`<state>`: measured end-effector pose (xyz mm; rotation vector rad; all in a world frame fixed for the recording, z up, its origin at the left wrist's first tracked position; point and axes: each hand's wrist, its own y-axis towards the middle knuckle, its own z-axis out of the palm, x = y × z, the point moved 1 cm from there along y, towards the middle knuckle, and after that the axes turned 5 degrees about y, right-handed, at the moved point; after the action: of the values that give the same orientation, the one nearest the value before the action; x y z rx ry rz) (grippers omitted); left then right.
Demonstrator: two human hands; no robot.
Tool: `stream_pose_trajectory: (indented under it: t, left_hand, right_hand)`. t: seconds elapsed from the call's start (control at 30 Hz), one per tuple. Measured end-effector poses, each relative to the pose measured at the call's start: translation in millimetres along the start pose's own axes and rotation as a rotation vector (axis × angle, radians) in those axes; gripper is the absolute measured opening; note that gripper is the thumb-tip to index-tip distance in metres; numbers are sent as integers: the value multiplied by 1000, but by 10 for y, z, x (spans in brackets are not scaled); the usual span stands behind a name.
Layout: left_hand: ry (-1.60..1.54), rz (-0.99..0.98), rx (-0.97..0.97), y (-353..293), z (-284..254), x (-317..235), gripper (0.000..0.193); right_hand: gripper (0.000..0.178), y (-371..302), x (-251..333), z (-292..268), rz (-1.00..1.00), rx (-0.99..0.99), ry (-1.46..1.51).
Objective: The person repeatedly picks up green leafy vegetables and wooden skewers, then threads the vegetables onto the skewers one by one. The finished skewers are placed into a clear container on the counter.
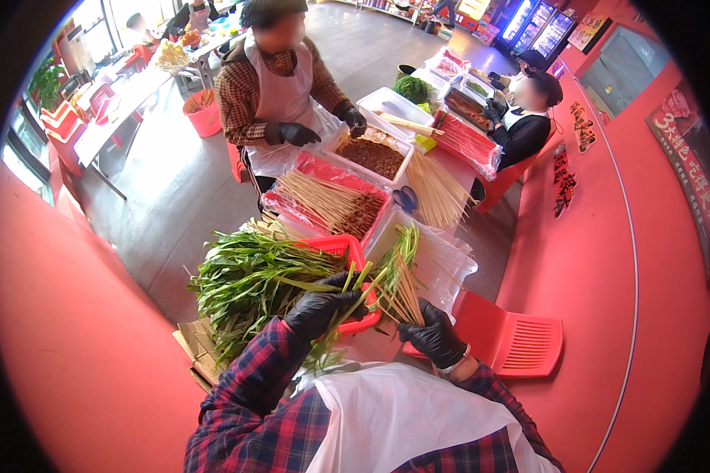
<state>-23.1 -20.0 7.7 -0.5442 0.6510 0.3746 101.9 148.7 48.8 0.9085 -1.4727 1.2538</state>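
White apron (406, 414) and plaid sleeves (252, 370) are seen nearest; smooth grey floor (154, 209) is bounded by matte red walls (580, 331); slender green stems (352, 277) are gripped by the black-gloved left hand (323, 310) beside a red plastic basket (358, 251); thin, straight wooden skewers (405, 296) are clasped by the black-gloved right hand (435, 339); long-leaved greens (241, 276) are heaped at left; a slotted red chair (528, 343) is placed at right.

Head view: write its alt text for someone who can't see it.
The person's black-gloved left hand holds green stems; the right hand grips a bunch of thin wooden sticks. Leafy greens overhang a red basket nearby. Beyond, skewers lie in a red tray, and an aproned co-worker is beside a white tub of brown food.
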Motion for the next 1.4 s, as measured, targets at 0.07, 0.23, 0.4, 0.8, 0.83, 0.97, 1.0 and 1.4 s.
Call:
stream_pose_trajectory:
  t: [0.07, 0.23, 0.4, 0.8, 0.83, 0.97, 1.0, 1.4]
  left_hand:
    - [-4, 53, 11, 16, 11, -8, 17]
    - [25, 53, 18, 0, 10, -13, 16]
    - [39, 32, -41, -38, 57, -30, 17]
    - [18, 27, -126, -49, 77, -9, 19]
    - [6, 42, -131, -49, 80, -7, 17]
    - [-1, 83, -142, -56, 97, -19, 15]
    - [6, 88, -145, -59, 101, -23, 15]
    - [265, 131, -152, -1, 68, 179, 11]
  right_hand:
    - [16, 1, 6, 15, 8, 2, 12]
    - [21, -7, -2, 7, 4, 14, 24]
    - [22, 1, -24, 5, 16, 4, 45]
    - [21, -10, 19, 24, 10, 9, 4]
    - [21, -10, 24, 25, 7, 10, 0]
    - [21, -3, -20, 16, 5, 4, 22]
    - [22, 0, -29, 11, 8, 4, 26]
    - [24, 8, -19, 66, 4, -15, -18]
